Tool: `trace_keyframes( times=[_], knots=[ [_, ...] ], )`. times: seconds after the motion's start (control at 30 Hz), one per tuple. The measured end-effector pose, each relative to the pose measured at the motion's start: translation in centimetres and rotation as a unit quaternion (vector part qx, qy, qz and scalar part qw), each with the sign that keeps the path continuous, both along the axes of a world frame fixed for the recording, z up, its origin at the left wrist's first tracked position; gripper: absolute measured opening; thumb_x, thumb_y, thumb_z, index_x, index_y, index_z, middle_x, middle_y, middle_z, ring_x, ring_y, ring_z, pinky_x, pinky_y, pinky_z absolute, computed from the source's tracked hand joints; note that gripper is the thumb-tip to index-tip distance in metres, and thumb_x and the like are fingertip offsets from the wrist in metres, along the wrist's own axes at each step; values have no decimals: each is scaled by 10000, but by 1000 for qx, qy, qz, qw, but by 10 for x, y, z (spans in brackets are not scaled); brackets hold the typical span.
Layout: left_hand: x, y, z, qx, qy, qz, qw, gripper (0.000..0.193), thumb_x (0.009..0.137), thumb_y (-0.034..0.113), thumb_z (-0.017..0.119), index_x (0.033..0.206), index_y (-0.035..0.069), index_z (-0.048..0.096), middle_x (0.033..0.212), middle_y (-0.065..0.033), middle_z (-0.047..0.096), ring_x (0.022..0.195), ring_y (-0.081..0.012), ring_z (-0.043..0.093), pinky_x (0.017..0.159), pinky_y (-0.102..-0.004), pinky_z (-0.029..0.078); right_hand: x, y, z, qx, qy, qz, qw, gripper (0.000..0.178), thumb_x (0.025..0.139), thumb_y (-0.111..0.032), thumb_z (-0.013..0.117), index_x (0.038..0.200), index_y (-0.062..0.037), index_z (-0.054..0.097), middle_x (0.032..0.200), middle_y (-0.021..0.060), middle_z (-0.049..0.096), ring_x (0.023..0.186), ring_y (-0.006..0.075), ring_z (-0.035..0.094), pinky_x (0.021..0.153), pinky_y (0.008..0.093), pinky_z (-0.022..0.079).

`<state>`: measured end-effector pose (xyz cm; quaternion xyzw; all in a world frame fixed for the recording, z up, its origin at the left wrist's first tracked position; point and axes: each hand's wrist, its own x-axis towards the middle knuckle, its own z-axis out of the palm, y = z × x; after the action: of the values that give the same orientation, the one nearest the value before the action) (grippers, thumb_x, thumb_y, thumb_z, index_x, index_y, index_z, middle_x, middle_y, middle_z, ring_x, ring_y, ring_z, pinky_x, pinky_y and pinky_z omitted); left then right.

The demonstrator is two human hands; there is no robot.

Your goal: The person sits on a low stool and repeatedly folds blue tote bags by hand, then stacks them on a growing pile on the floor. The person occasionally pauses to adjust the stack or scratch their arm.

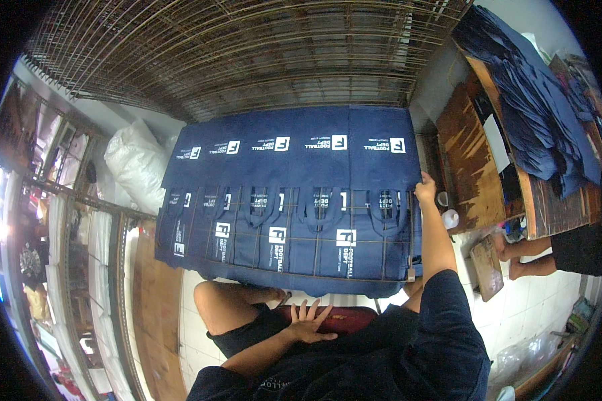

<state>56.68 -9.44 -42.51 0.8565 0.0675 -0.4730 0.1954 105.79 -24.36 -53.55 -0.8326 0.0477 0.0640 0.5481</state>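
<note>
Two overlapping rows of navy tote bags point(294, 200) with white square prints are laid flat on a wire mesh rack point(247, 53).

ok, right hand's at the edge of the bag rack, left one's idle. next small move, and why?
Probably close the right hand on the rightmost navy tote bag and lift it off the wire rack: its fingers already rest at that bag's edge, while the left hand lies flat on the lap.

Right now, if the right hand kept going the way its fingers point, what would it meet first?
The right hand rests at the right edge of the navy printed bags laid on the wire rack. Its fingers point up and away, so it would probably slide along the rightmost bag; depth is unclear.
</note>
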Motion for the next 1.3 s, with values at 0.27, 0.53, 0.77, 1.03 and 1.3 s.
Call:
trace_keyframes(
  times=[0.27, 0.53, 0.77, 1.03, 1.3],
  knots=[
    [-1, 0, -8, -2, -33, -2, 999, 1041, 671, 850, 387, 1462, 295, -1, 1508, -190, -12, 1352, -479, -6, 1020, -653, -20, -51, -5, 104, -245, -257, 32, 934, 359, 779, -149, 595, 1120, -34, 593, 1055, 201, 613, 952, 368, 591, 857, 416, 462],
    [-5, -2, -2, -42, -26, 38, 998, 1134, 624, 858, 442, 1466, 235, 7, 1497, -228, -29, 1343, -493, -74, 1013, -641, -72, -123, -88, 374, -83, -649, -107, 749, 239, 737, 10, 665, 971, -9, 623, 908, 115, 650, 765, 181, 612, 676, 285, 483],
    [1, -2, 2, -33, -23, 32, 999, 1170, 598, 871, 450, 1466, 239, -16, 1494, -235, 7, 1345, -496, -43, 1015, -644, -57, -15, -217, 439, -413, -488, -183, 747, 321, 745, -182, 645, 1062, -134, 633, 1055, 102, 606, 997, 294, 539, 856, 402, 442],
    [-8, -1, 2, -13, -44, 46, 998, 1150, 592, 873, 450, 1466, 271, 8, 1498, -227, 22, 1349, -488, -29, 1022, -638, -35, 23, -183, 474, -452, -285, 16, 845, 371, 659, -158, 644, 1028, -176, 682, 1076, 143, 605, 1033, 311, 576, 879, 394, 466],
    [-10, -3, -8, -5, -57, 46, 997, 1122, 605, 865, 452, 1467, 272, 46, 1501, -214, 51, 1365, -447, -3, 1026, -628, -23, 24, -187, 467, -402, -313, -98, 855, 261, 799, -285, 581, 1037, -242, 679, 1013, 135, 654, 966, 324, 615, 844, 408, 485]
  ],
)
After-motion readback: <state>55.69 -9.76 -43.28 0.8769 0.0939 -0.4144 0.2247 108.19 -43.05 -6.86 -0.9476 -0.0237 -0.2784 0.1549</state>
